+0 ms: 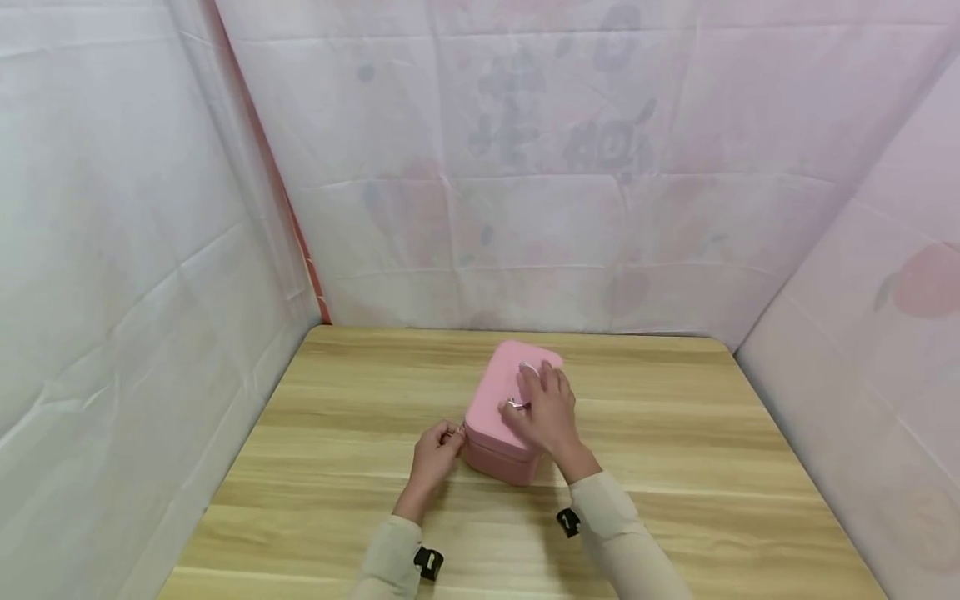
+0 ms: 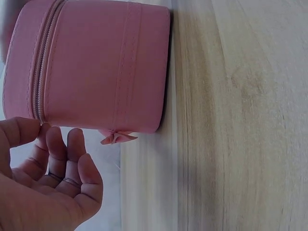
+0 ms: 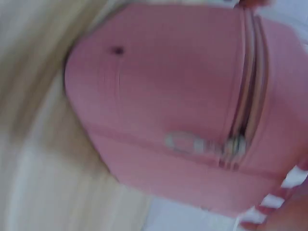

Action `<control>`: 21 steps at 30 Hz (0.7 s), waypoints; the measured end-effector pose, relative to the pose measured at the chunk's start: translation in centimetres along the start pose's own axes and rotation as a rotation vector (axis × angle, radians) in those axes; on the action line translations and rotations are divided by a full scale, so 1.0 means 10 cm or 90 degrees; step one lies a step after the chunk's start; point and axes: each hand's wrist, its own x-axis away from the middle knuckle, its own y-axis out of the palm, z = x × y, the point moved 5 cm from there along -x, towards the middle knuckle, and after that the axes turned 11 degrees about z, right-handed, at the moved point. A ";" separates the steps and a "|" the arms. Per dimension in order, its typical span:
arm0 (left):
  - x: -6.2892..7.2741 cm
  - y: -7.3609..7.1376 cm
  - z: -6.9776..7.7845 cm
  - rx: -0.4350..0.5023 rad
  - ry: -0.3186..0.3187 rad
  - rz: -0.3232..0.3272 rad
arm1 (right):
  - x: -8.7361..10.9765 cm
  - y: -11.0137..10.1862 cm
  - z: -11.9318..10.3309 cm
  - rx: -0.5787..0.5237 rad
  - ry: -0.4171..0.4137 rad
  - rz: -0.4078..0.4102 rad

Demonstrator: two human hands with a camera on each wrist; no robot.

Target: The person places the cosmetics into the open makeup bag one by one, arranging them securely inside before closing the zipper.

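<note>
A pink zippered case [image 1: 495, 400] with rounded corners stands upright on the wooden table, its lid down. My left hand [image 1: 437, 454] is at its near left corner. In the left wrist view, thumb and forefinger pinch the zipper's pull at the end of the visible zipper [image 2: 42, 67]; the fingertips hide the pull itself. Across the lid lies my right hand [image 1: 551, 417], its fingers curled over the top handle, whose silver ends [image 1: 528, 367] show beside them. Another zipper pull with a ring [image 3: 185, 143] hangs on a different side, blurred in the right wrist view.
The wooden table [image 1: 345, 467] extends around the case. Printed white cloth walls [image 1: 525, 233] enclose its back and both sides. A small pink bow [image 2: 118, 137] sticks out low on the case's side. Black straps [image 1: 429, 563] are on both wrists.
</note>
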 end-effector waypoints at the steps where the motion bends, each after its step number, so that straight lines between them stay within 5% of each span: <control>1: 0.00 0.00 0.00 -0.001 -0.001 0.002 | -0.04 -0.01 0.00 0.004 -0.051 -0.003; 4: -0.01 0.01 0.01 -0.007 0.008 0.002 | -0.15 -0.01 0.01 0.008 -0.183 -0.018; 7: -0.01 0.02 0.01 -0.010 0.015 -0.007 | -0.23 0.02 0.06 0.005 -0.244 -0.053; 13: 0.01 0.02 -0.01 -0.021 0.016 -0.015 | -0.21 0.15 0.18 0.004 -0.220 -0.121; 21: 0.01 0.05 0.00 -0.007 0.031 -0.011 | -0.20 0.14 0.22 -0.034 -0.187 -0.069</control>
